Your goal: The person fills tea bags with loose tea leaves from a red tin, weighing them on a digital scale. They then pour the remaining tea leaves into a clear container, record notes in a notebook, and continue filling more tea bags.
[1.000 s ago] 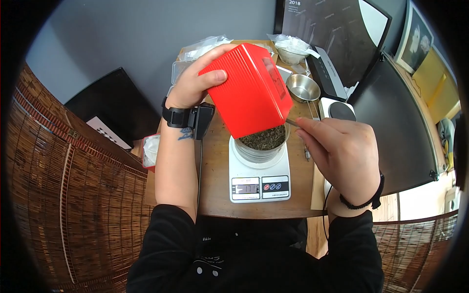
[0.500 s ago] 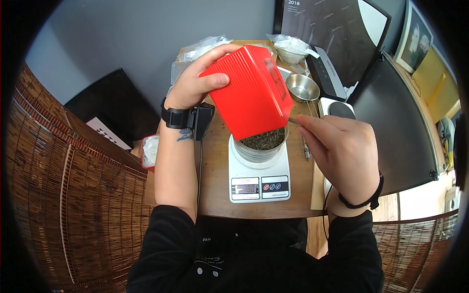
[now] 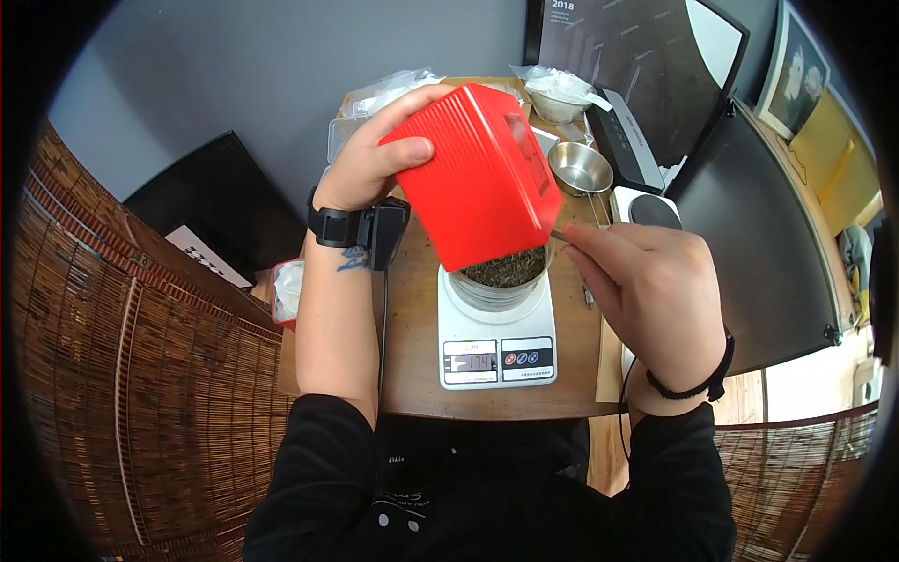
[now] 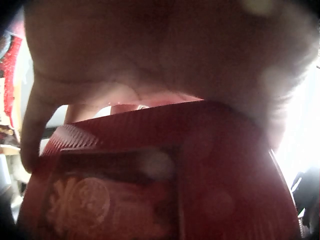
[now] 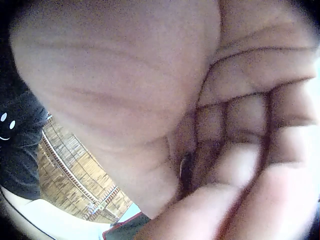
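My left hand [image 3: 370, 155] grips a red ribbed box [image 3: 468, 187] from its far upper end, thumb on the near face. The box is tilted, its lower end over a clear round container [image 3: 492, 298] of dark dried leaves [image 3: 510, 269]. That container sits on a white digital kitchen scale [image 3: 454, 323] with a lit display. Pinched between thumb and fingers of my right hand [image 3: 660, 281] is a thin metal handle [image 3: 558, 234]; its far end is hidden at the box's lower edge. In the left wrist view, the palm [image 4: 160, 60] spans the red box [image 4: 220, 170].
Behind the box stand a small steel pan [image 3: 582, 169] and a plastic-wrapped bowl [image 3: 560, 98]. A black-and-white appliance [image 3: 629, 140] and a white hot plate [image 3: 651, 211] line the right side. A red box with a white liner [image 3: 288, 290] is at left.
The scale's display changes from about 177 to 180, then to about 174. My right hand shifts slightly with the metal handle at the box's edge. The red box moves very little.
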Demonstrator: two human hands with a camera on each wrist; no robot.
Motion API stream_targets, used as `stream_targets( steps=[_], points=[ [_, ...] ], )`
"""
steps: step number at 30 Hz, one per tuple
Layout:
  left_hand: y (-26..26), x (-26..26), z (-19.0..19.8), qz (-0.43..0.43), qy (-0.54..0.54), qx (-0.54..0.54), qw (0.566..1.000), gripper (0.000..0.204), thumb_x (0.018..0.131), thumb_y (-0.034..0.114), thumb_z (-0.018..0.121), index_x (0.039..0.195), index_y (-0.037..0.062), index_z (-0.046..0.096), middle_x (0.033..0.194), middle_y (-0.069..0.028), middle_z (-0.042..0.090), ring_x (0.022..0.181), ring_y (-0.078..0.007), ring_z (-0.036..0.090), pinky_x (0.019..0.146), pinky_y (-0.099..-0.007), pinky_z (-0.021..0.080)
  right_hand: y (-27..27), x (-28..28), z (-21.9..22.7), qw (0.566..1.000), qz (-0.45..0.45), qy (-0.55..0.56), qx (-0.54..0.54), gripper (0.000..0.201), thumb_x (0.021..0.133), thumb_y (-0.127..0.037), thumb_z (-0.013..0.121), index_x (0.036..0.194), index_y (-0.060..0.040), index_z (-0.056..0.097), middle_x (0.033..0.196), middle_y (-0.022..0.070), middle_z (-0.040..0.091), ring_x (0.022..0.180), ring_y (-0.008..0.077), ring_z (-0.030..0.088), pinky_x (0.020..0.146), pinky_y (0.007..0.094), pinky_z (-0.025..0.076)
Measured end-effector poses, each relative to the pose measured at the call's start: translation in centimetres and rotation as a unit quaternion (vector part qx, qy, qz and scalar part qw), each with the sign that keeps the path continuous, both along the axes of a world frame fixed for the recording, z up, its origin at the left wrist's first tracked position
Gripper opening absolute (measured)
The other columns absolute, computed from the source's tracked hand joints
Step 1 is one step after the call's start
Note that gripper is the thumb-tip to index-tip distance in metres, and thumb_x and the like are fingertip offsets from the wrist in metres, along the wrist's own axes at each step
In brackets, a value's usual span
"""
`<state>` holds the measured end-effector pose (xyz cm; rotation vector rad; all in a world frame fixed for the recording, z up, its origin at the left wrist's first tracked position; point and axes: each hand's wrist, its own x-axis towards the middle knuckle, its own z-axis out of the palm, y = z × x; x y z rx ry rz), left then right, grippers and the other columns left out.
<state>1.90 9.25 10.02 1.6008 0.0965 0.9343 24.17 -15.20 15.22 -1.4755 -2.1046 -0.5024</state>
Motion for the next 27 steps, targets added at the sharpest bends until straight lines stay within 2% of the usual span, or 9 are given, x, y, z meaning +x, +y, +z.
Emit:
stream_targets(
  steps=[5,8,10,13,17,19,23,25,27],
  points=[
    [0.6,0.0,-0.3,-0.011,-0.014,-0.006,1.000,0.089,0.086,0.042,0.086,0.155,-0.0038,0.052,0.140,-0.0166,0.067,0.130,-0.0252,0.065,0.111,-0.0368,0.051,0.0,-0.3,0.2,1.000,-0.015,-0.009,0.016,0.008,0.091,-0.012,0.077,0.094,-0.0072,0.073,0.068,0.0074,0.060,0.064,0.0278,0.067,0.058,0.0402,0.051],
    [-0.1,0.1,0.3,-0.013,-0.010,-0.014,1.000,0.089,0.087,0.043,0.085,0.154,-0.0044,0.052,0.140,-0.0167,0.066,0.131,-0.0249,0.064,0.112,-0.0369,0.050,0.1,0.0,-0.1,1.000,0.017,0.009,-0.001,0.006,0.090,-0.011,0.077,0.092,-0.0069,0.073,0.069,0.0075,0.061,0.064,0.0277,0.067,0.058,0.0402,0.051],
    [-0.2,0.1,0.2,-0.012,-0.012,-0.012,1.000,0.089,0.087,0.044,0.084,0.154,-0.0046,0.052,0.141,-0.0168,0.066,0.131,-0.0250,0.064,0.113,-0.0370,0.049,-0.2,-0.2,0.3,0.998,0.039,-0.015,-0.050,0.005,0.090,-0.010,0.076,0.093,-0.0067,0.073,0.069,0.0080,0.062,0.065,0.0277,0.068,0.058,0.0399,0.052],
    [0.0,-0.2,0.2,-0.003,-0.012,-0.009,1.000,0.090,0.088,0.047,0.082,0.155,-0.0047,0.051,0.142,-0.0169,0.065,0.133,-0.0253,0.062,0.115,-0.0372,0.047,0.1,-0.2,0.3,1.000,0.004,0.006,0.000,0.006,0.091,-0.011,0.076,0.089,-0.0073,0.071,0.069,0.0084,0.061,0.065,0.0278,0.068,0.058,0.0398,0.053],
    [-0.4,-0.4,0.8,-0.003,-0.003,0.019,1.000,0.089,0.090,0.050,0.080,0.154,-0.0052,0.052,0.142,-0.0169,0.065,0.132,-0.0257,0.062,0.115,-0.0373,0.047,0.3,0.0,0.3,1.000,0.003,0.012,-0.008,0.007,0.091,-0.012,0.076,0.089,-0.0076,0.070,0.069,0.0084,0.061,0.065,0.0284,0.067,0.059,0.0397,0.053],
    [-0.2,-0.4,0.4,0.000,-0.011,0.002,1.000,0.088,0.090,0.050,0.079,0.154,-0.0053,0.052,0.142,-0.0169,0.065,0.132,-0.0254,0.062,0.115,-0.0372,0.047,0.2,-0.1,0.4,0.997,0.058,-0.015,-0.055,0.006,0.090,-0.011,0.076,0.091,-0.0079,0.072,0.071,0.0081,0.061,0.065,0.0287,0.067,0.059,0.0401,0.053],
    [0.1,-0.7,0.4,-0.009,-0.010,-0.008,1.000,0.086,0.091,0.049,0.078,0.153,-0.0058,0.053,0.142,-0.0170,0.065,0.132,-0.0251,0.063,0.115,-0.0372,0.047,-0.4,0.0,0.7,0.996,0.064,-0.017,-0.056,0.008,0.088,-0.009,0.077,0.096,-0.0077,0.075,0.071,0.0075,0.061,0.065,0.0278,0.067,0.059,0.0393,0.053],
    [0.2,-0.7,0.4,-0.006,-0.004,-0.010,1.000,0.086,0.091,0.049,0.078,0.153,-0.0058,0.053,0.142,-0.0171,0.065,0.132,-0.0254,0.063,0.114,-0.0374,0.047,-0.6,0.0,0.8,0.999,0.043,-0.001,0.007,0.010,0.088,-0.009,0.079,0.097,-0.0073,0.075,0.071,0.0069,0.060,0.066,0.0262,0.067,0.057,0.0386,0.052],
    [0.1,-0.6,0.3,-0.004,0.002,-0.011,1.000,0.086,0.091,0.048,0.078,0.153,-0.0057,0.053,0.142,-0.0172,0.066,0.131,-0.0257,0.063,0.114,-0.0377,0.048,-0.6,0.0,0.8,0.999,0.032,-0.002,0.027,0.011,0.088,-0.010,0.080,0.097,-0.0068,0.075,0.071,0.0066,0.060,0.065,0.0257,0.066,0.057,0.0384,0.051]
  ],
)
